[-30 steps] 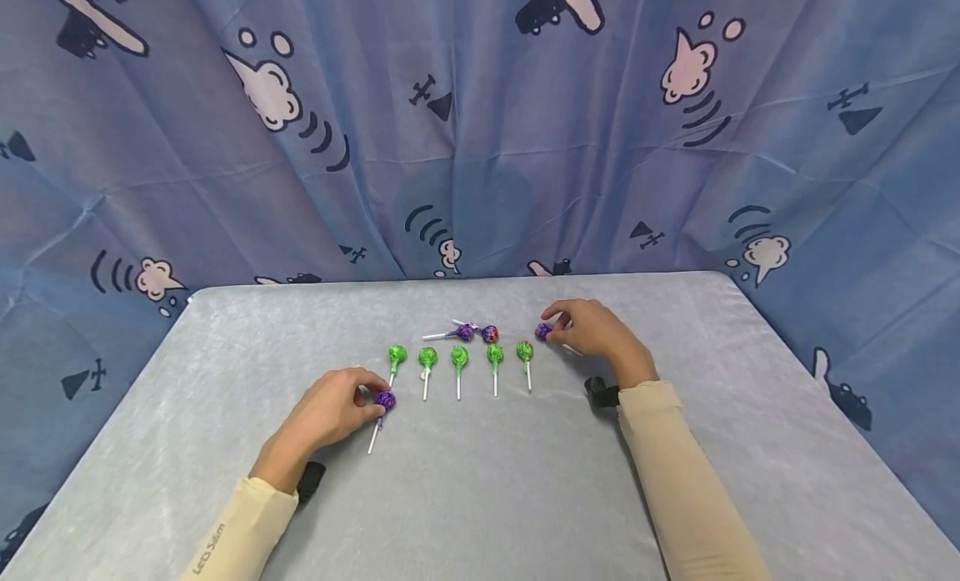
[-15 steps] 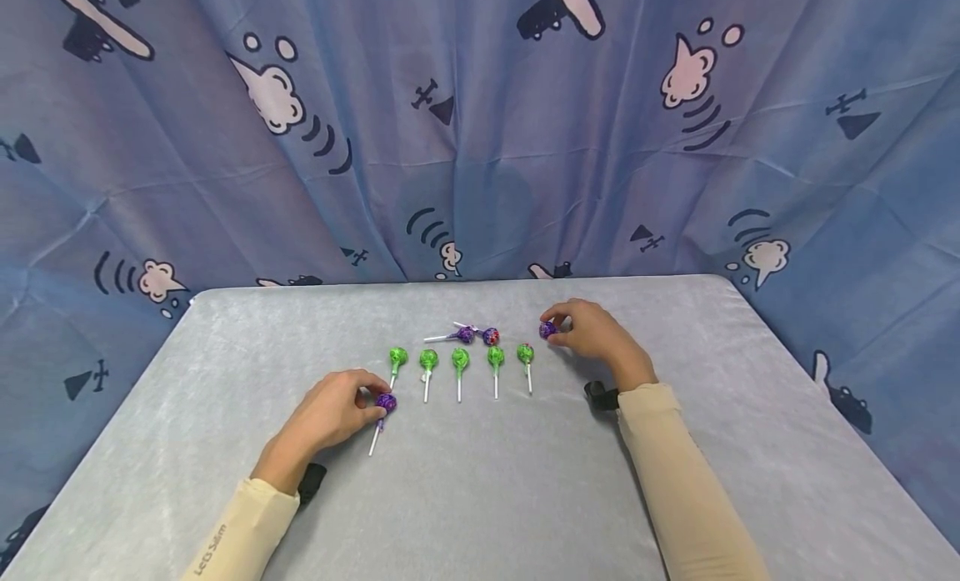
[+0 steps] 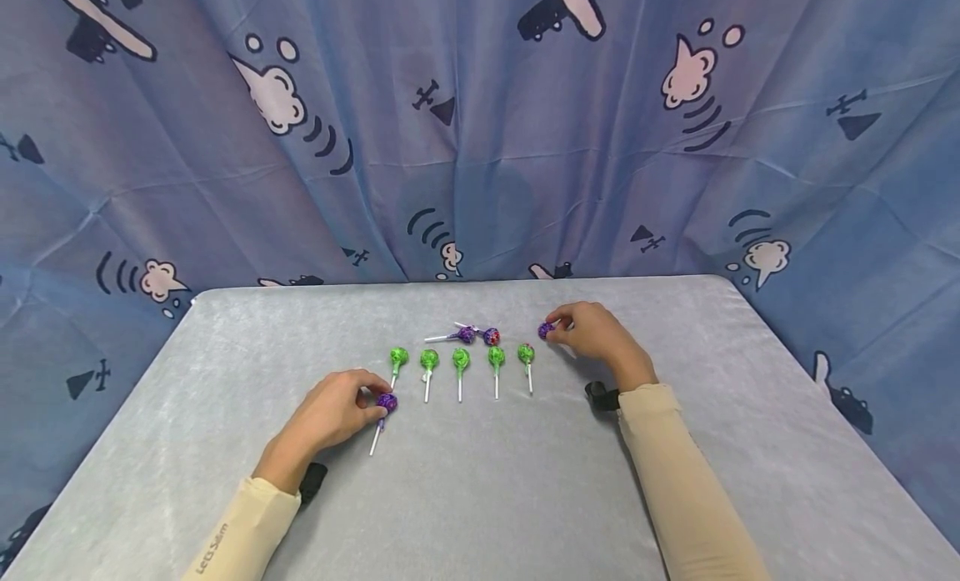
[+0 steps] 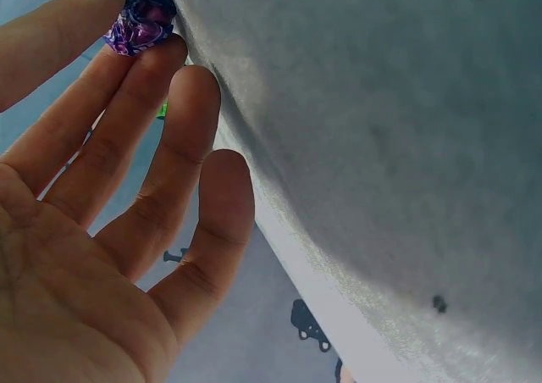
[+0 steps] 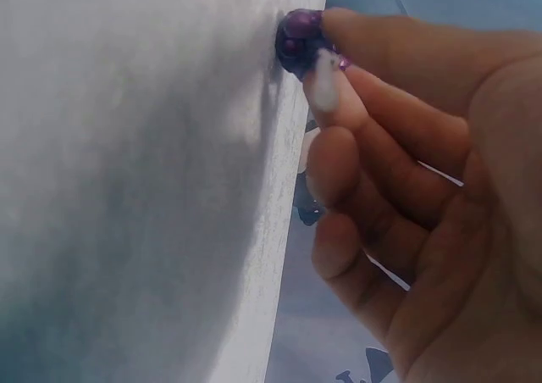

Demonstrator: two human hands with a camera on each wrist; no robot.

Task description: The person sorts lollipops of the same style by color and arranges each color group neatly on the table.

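My left hand [image 3: 330,410] pinches the round head of a purple lollipop [image 3: 387,403] between thumb and fingers, its white stick slanting down toward me. That wrapped head [image 4: 142,23] shows at the top of the left wrist view, the other fingers spread loosely. At the far right end of the row, my right hand [image 3: 596,333] holds another purple lollipop [image 3: 546,331] by its head. In the right wrist view its blurred white stick [image 5: 325,85] points back toward the camera. Several green lollipops [image 3: 461,360] lie in a row between the hands, sticks toward me.
Behind the green row lie two more lollipops, a purple one [image 3: 466,335] with its stick to the left and a purple-and-red one [image 3: 491,337], close together. A grey cloth covers the table [image 3: 480,498]. A blue patterned curtain [image 3: 480,131] hangs behind the far edge.
The right hand's lollipop has turned: its stick, seen below the hand a second ago, is now hidden in the head view. The right fingers shifted slightly on its head. The left hand stays put.
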